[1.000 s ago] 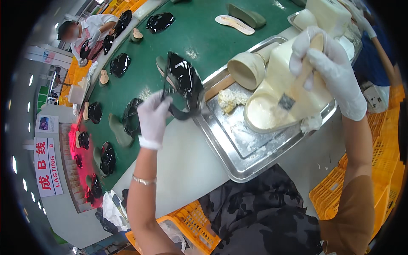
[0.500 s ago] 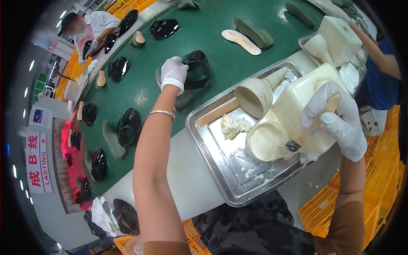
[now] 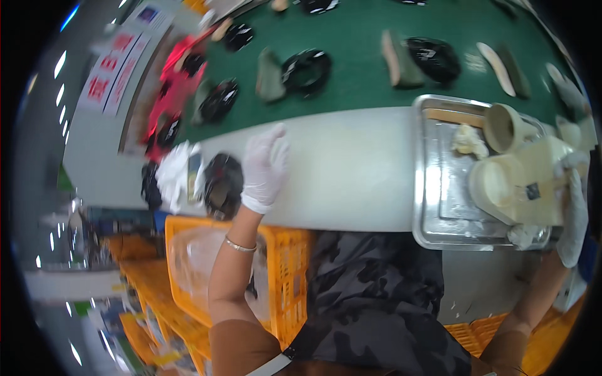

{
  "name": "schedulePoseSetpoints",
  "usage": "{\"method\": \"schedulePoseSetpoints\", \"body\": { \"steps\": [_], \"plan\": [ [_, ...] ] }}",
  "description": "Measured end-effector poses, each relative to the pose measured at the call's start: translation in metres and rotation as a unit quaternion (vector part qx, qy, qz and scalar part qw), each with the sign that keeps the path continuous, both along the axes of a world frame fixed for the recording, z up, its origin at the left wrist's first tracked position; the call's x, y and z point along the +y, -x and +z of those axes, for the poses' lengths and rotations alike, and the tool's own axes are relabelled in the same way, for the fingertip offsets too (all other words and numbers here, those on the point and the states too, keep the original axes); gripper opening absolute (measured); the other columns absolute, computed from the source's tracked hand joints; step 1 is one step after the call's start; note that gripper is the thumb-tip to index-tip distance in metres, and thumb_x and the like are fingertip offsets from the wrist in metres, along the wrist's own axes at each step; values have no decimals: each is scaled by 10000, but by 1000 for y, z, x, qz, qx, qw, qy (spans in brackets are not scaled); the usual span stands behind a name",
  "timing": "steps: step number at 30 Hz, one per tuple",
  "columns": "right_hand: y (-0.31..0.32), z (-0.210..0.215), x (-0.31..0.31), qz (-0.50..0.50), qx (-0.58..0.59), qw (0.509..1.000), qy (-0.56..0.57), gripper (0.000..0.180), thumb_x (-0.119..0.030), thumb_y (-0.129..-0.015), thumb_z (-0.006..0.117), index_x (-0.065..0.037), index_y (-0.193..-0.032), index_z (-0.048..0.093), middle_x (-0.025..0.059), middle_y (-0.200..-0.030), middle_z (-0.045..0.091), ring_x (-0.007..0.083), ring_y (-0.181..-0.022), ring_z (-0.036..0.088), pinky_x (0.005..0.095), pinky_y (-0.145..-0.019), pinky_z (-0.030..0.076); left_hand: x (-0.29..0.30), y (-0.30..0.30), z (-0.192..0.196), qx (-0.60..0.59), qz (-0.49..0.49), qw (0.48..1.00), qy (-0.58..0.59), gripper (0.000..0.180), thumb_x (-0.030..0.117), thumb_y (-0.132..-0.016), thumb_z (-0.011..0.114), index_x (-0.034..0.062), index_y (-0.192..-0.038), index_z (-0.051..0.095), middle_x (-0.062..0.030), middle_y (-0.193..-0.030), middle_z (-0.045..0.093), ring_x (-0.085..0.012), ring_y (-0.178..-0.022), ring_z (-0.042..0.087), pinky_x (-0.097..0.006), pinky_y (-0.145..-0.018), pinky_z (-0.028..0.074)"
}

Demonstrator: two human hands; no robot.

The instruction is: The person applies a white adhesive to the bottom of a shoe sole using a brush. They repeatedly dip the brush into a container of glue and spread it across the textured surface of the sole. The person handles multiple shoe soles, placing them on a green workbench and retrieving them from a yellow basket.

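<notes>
My left hand (image 3: 266, 166), in a white glove, hovers over the pale table edge with its fingers loosely stretched and nothing seen in them. Beside it lies a glossy black shoe upper (image 3: 222, 182). At the far right my gloved right hand (image 3: 572, 216) is closed around a brush (image 3: 533, 191) with dark tape on it, partly blurred. The brush lies across a cream plastic container (image 3: 545, 166) with a round mouth (image 3: 495, 182) that holds pale paste. This container rests in a metal tray (image 3: 433, 235).
An off-white cup (image 3: 501, 128), a wooden strip (image 3: 454, 117) and a pale lump (image 3: 469, 141) share the tray. Black uppers (image 3: 433, 59) and green shoe lasts (image 3: 271, 76) line the green belt (image 3: 351, 88). An orange crate (image 3: 288, 269) stands below; white cloth (image 3: 179, 175) lies left.
My view has swung left. My left hand has let go of the dark upper on the belt and moved left to the near table edge. The right hand keeps the brush at the container.
</notes>
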State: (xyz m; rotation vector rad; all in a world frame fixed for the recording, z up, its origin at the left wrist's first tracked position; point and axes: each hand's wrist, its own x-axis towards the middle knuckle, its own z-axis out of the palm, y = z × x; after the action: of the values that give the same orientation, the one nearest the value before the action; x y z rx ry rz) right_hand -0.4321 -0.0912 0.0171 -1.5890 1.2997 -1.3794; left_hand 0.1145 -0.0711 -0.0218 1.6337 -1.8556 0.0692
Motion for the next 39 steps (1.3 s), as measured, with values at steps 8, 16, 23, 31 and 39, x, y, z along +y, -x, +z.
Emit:
{"method": "schedulePoseSetpoints", "body": {
  "steps": [8, 16, 23, 31, 39],
  "plan": [
    [-3, 7, -15, 13, 21, 999, -22, 190, -169, -928, 459, -55, -1071, 511, -1, -877, 532, 7, -596, 401, 121, -550, 326, 112, -135, 5, -195, 266, 939, -92, 307, 116, -729, 663, 65, -1027, 611, -101, -873, 577, -282, -853, 520, -368, -783, 416],
    [-7, 14, -20, 18, 44, 998, 31, 227, -178, -925, 479, -37, -1094, 536, -14, -883, 555, 32, -708, 478, 156, -604, 383, 113, -90, 26, -265, 202, 936, 115, 276, 109, -718, 639, 120, -993, 618, -36, -815, 562, -238, -735, 531, -342, -648, 456],
    [-76, 11, 32, -98, 113, 988, 28, 172, -166, -904, 522, -53, -1013, 590, 12, -892, 597, 68, -753, 531, 212, -655, 434, 89, -19, 34, 402, -23, 904, 141, 315, -79, -762, 534, -20, -1071, 547, -98, -959, 585, -159, -898, 558, -298, -809, 453],
    [-121, -28, 52, -52, 314, 929, 188, 166, -63, -796, 614, -66, -960, 591, 95, -899, 633, 236, -800, 624, 301, -694, 492, 83, 68, 14, 681, -205, 684, -161, 139, 67, -851, 504, -44, -775, 539, -94, -804, 465, -180, -780, 458, -319, -625, 489],
    [-123, -29, 66, -8, 59, 994, 89, 106, -48, -849, 564, -27, -947, 598, 44, -903, 648, 125, -853, 603, 249, -774, 476, 71, 130, 14, 748, -202, 504, -382, 399, 292, -967, 345, 31, -683, 445, -170, -690, 559, -163, -502, 565, -205, -462, 485]
  ]
}}
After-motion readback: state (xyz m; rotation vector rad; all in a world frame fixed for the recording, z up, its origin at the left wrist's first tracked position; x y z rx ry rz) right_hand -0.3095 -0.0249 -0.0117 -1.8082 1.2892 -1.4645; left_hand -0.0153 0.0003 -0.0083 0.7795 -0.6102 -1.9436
